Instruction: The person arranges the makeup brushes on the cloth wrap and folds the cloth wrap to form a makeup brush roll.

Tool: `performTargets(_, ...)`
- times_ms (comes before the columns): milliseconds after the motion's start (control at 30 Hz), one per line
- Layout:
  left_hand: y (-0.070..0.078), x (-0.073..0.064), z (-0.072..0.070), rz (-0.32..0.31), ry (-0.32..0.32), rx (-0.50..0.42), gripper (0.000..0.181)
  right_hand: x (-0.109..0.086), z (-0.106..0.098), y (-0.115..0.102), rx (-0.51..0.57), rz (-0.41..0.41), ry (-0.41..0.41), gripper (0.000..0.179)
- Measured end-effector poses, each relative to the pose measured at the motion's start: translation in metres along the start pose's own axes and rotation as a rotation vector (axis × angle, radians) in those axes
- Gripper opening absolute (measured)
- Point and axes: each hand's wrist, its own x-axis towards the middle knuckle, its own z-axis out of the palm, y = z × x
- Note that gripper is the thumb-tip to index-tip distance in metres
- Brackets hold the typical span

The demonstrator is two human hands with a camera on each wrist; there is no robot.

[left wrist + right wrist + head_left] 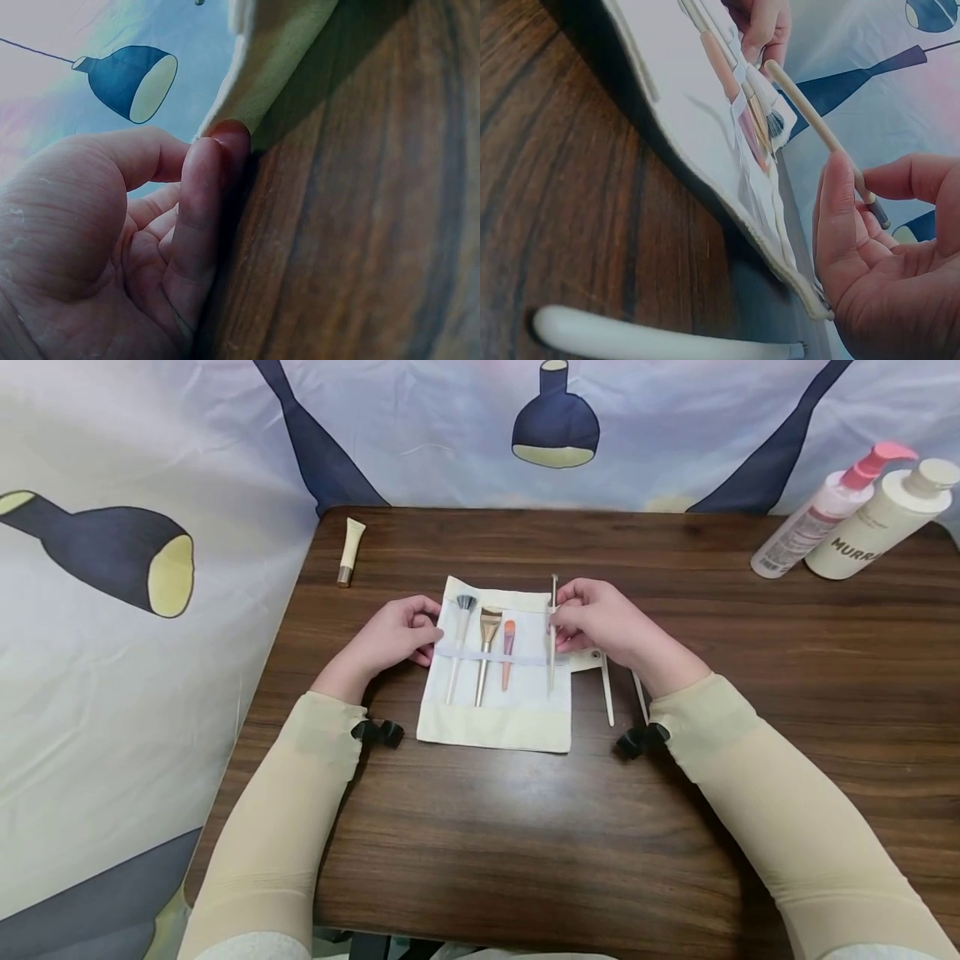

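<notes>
A cream fabric brush roll [495, 727] lies unfolded on the table. Under its elastic band sit a makeup brush with dark bristles [466, 603], a flat gold brush [489, 631] and a small orange-tipped brush [508, 647]. At the roll's left edge, my left hand [397, 635] pinches the cloth between thumb and fingers, lifting that edge slightly in the left wrist view. My right hand [596, 622] pinches a slim pale makeup brush [810, 109] above the roll's right side. Its handle end points toward the roll; whether it touches the band I cannot tell.
Right of the roll, beside its snap tab [585, 661], lie a white brush [607, 697] and another pale handle [640, 695], partly hidden by my right arm. A cream tube [350, 552] is at the back left. A pink pump bottle [810, 527] and a white bottle [873, 531] stand back right.
</notes>
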Motion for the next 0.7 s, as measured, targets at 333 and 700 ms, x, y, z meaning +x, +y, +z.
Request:
performTargets(333, -0.001, -0.001, 0.000, -0.003, -0.002, -0.004, 0.029, 0.014, 0.005, 0.000, -0.016, -0.008, 0.007, 0.028)
performTargets(700, 0.000, -0.001, -0.001, 0.007, -0.006, -0.003, 0.030, 0.024, 0.005, 0.000, -0.010, 0.021, 0.008, 0.026)
